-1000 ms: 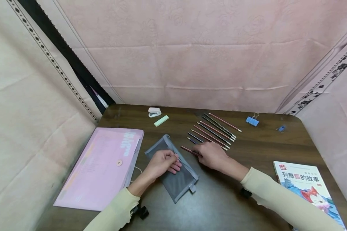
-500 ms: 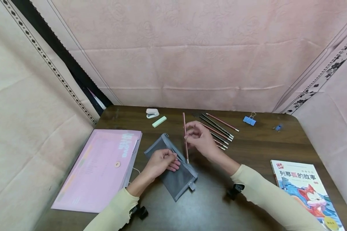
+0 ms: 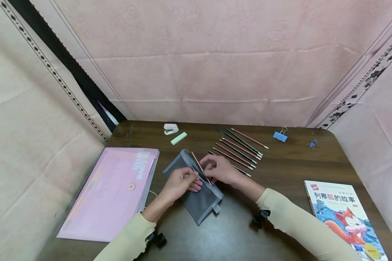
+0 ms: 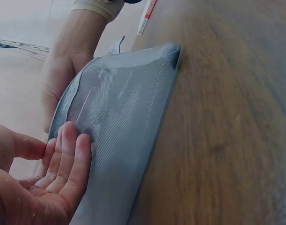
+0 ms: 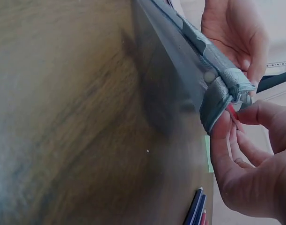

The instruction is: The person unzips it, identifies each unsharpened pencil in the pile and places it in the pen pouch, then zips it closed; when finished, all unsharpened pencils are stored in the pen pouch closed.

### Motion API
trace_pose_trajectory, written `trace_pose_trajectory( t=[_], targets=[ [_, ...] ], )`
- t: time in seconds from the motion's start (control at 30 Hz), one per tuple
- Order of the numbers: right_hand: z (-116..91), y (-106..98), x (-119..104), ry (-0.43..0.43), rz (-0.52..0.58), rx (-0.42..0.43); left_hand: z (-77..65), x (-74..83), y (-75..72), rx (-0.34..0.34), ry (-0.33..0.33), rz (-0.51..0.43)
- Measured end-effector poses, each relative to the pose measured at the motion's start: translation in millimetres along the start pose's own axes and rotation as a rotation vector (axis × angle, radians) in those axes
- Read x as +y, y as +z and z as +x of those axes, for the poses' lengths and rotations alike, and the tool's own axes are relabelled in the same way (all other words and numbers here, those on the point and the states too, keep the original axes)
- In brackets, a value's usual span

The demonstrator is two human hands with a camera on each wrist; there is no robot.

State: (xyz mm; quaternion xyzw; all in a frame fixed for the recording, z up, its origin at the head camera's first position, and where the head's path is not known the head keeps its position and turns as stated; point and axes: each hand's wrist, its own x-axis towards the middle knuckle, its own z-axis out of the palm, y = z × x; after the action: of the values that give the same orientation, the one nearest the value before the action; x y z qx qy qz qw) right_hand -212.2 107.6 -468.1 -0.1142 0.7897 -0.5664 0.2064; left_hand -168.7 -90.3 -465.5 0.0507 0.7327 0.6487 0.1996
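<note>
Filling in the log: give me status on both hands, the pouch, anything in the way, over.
Left hand pinching edge of grey pouch. Right hand holding reddish pencil at pouch opening. No obstruction seen; other pencils lie beyond right hand.

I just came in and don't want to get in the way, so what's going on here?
Someone is at a table with a grey mesh pouch. Their left hand pinches its edge, while the right hand holds a red pencil slanted at its opening; how far the pencil reaches inside is hard to tell. More pencils lie in a row beyond the right hand. A pink folder lies to the left and a book to the right.
</note>
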Motion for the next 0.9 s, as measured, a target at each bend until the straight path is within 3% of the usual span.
trace_pose_trajectory(
  t=[0.3, 0.47, 0.7, 0.9],
  targets=[
    [3, 2, -1, -0.046, -0.143, -0.055, -1.2, 1.1, 0.9, -0.01, 0.014, 0.021],
    [0, 0, -5, -0.075, -0.222, -0.04, -1.8, 1.3, 1.4, -0.005, 0.022, 0.019],
    [-8, -23, -6, -0.128, -0.251, 0.079, -4.2, 2.1, 1.2, -0.002, 0.01, 0.024],
    [-7, -55, 5, -0.187, -0.369, 0.26, -3.7, 1.7, 1.0, -0.001, -0.002, 0.025]
  ],
)
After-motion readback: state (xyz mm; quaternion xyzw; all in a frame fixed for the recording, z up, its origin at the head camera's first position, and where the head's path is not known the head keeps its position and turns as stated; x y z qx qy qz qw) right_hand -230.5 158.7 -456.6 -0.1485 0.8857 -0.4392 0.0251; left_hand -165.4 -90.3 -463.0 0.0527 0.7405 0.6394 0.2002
